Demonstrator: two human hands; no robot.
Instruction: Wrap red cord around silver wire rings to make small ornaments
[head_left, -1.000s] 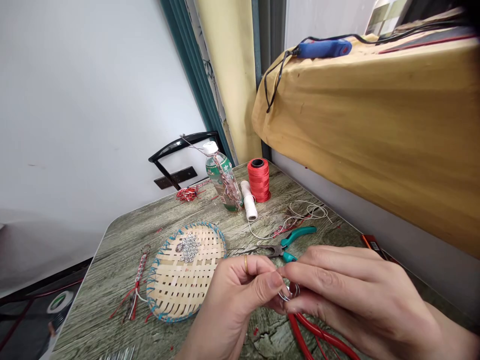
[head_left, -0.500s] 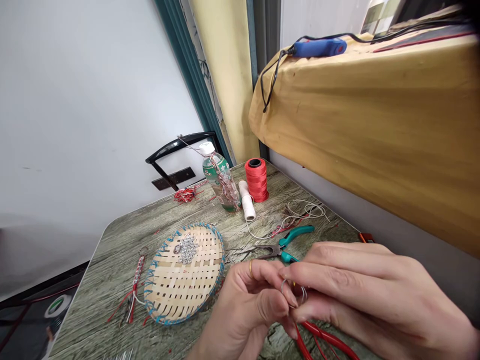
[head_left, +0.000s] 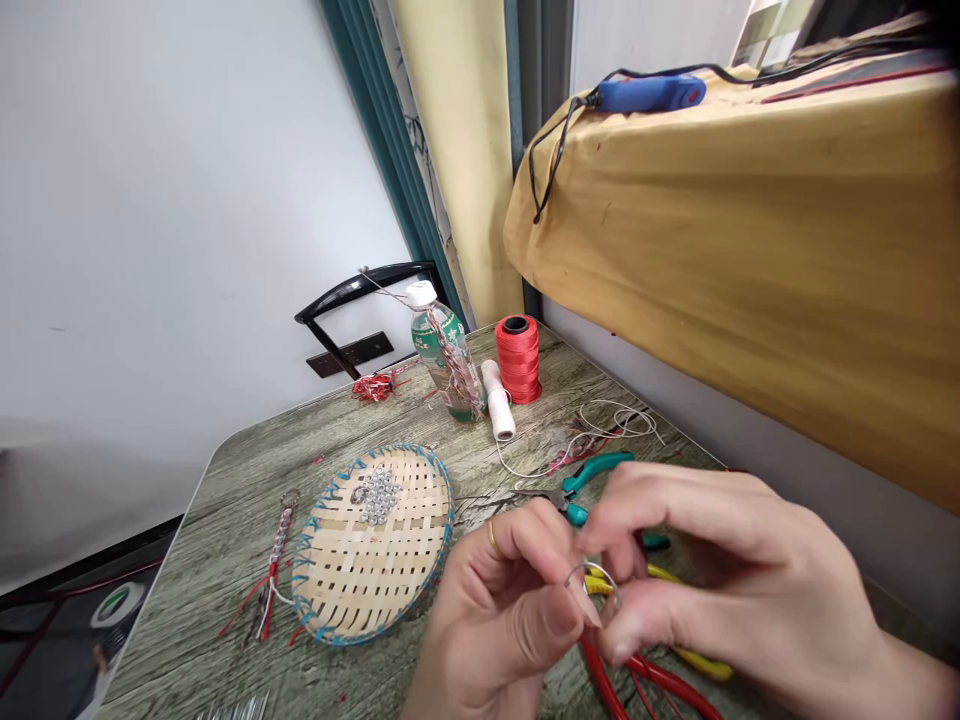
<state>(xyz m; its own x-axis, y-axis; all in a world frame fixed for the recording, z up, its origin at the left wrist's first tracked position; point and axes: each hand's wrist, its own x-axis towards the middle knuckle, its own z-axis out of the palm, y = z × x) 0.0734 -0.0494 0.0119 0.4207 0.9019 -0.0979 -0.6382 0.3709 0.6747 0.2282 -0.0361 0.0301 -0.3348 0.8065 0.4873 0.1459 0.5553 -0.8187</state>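
Note:
My left hand (head_left: 502,610) and my right hand (head_left: 705,580) meet low in the middle of the view, both pinching a small metal split ring (head_left: 592,585) between thumb and fingers. My left hand wears a gold ring. Red cord (head_left: 645,680) trails from under my hands toward the bottom edge. A yellow-handled tool (head_left: 675,615) lies beneath my right hand. Teal-handled pliers (head_left: 592,475) rest on the table just behind my fingers.
A woven bamboo tray (head_left: 360,580) with several small metal rings (head_left: 379,495) sits on the left of the wood-grain table (head_left: 225,560). Behind stand a bottle (head_left: 446,355), a red thread spool (head_left: 517,358) and a white spool (head_left: 497,400). A braided red strap (head_left: 274,570) lies left.
My right fingers have lifted and curled, uncovering the yellow-handled tool below. The ring stays pinched between both hands, turned slightly. The view shifted a little.

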